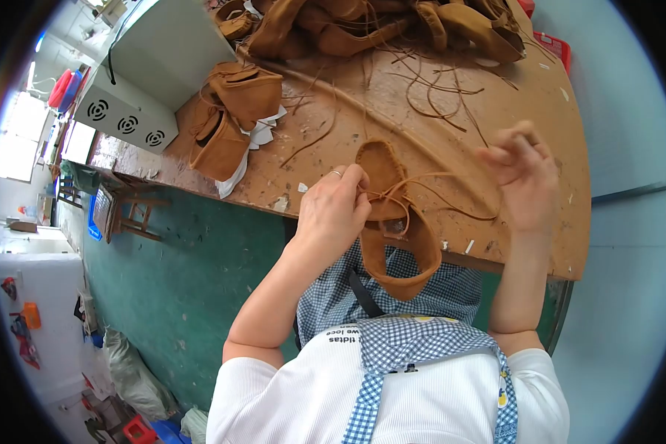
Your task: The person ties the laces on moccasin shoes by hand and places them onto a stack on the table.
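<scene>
A tan suede moccasin-style shoe point(401, 283) rests at the table's near edge, its heel toward my body and its stitched toe point(381, 169) pointing away. My left hand point(334, 206) is closed over the left side of the shoe, thumb and forefinger pinching the thin leather lace point(392, 194) at its front. Part of the lace loops out to the right over the table. Raised above the tabletop, right of the shoe, is my right hand point(524, 177). Its fingers are curled and slightly blurred; what they hold, if anything, I cannot make out.
Brown shoes and loose laces are heaped at the far side of the wooden table point(333, 111). Two finished-looking tan shoes point(226, 152) with white paper stand at the left, next to a grey vented machine point(129, 122). A wall point(629, 148) borders the right side.
</scene>
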The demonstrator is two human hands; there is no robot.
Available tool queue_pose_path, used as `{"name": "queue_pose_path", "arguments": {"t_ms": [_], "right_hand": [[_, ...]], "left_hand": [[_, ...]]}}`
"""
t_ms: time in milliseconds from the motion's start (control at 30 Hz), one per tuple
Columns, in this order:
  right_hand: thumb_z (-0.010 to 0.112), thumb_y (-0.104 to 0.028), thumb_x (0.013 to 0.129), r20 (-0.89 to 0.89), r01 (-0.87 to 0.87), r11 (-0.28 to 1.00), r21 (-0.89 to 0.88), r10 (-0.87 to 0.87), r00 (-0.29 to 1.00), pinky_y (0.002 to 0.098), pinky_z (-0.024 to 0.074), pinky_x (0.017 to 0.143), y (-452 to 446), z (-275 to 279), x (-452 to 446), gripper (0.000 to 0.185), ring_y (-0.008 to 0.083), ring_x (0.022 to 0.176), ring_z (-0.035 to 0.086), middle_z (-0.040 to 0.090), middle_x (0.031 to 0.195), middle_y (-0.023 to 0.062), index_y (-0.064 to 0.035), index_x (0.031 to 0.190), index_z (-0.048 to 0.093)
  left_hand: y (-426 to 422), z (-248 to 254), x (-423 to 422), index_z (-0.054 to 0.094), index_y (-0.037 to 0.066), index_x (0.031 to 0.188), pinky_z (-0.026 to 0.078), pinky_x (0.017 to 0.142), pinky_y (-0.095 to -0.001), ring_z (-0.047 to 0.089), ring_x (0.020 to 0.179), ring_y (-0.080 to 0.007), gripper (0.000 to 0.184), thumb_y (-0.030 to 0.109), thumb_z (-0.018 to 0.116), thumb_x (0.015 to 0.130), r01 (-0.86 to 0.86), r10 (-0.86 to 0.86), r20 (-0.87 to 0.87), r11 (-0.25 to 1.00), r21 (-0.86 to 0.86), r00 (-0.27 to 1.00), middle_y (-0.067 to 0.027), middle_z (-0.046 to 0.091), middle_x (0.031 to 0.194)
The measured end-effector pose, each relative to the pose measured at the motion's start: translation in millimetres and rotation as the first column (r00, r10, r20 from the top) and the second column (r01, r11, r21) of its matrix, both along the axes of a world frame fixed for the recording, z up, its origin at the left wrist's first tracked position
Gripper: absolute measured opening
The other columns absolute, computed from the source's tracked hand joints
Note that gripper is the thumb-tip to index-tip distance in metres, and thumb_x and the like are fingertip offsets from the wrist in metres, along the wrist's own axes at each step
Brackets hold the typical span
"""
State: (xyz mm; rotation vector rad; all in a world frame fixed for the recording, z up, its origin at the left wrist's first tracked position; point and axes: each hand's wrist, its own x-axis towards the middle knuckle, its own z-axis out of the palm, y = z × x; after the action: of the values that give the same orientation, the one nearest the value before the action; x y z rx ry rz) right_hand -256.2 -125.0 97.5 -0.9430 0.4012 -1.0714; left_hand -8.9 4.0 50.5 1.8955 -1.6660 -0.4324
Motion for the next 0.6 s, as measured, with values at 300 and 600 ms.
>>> {"name": "queue_pose_path", "arguments": {"t_ms": [300, 600], "right_hand": [[0.063, -0.003, 0.100, -0.641, -0.145, 0.756, -0.638, -0.417, 0.645, 0.0283, 0.0539, 0.064, 14.4, 33.6, 3.2, 0.023, 0.0109, 0.072, 0.063, 0.070, 0.091, 0.0056, -0.0005, 0.122, 0.069], [0.067, -0.004, 0.079, -0.606, -0.499, 0.373, -0.782, -0.641, 0.471, 0.0364, 0.0573, 0.070, 46.0, -53.5, 64.0, 0.012, 0.0274, 0.088, 0.065, 0.060, 0.090, 0.0101, -0.0036, 0.090, 0.061]], "left_hand": [[-1.8, 0.2, 1.3, 0.068, 0.006, 0.099, 0.053, 0.080, -0.0439, 0.066, 0.092, -0.0314, 0.012, 0.007, 0.065, 0.087, 0.072, -0.072, -0.001, 0.997, -0.040, 0.997, -0.0119, 0.063, 0.093], [-10.3, -7.9, 5.6, 0.071, 0.006, 0.097, 0.053, 0.082, -0.0441, 0.065, 0.096, -0.0323, 0.010, 0.008, 0.069, 0.087, 0.172, -0.173, 0.041, 0.985, 0.028, 0.984, -0.0112, 0.065, 0.096]]}}
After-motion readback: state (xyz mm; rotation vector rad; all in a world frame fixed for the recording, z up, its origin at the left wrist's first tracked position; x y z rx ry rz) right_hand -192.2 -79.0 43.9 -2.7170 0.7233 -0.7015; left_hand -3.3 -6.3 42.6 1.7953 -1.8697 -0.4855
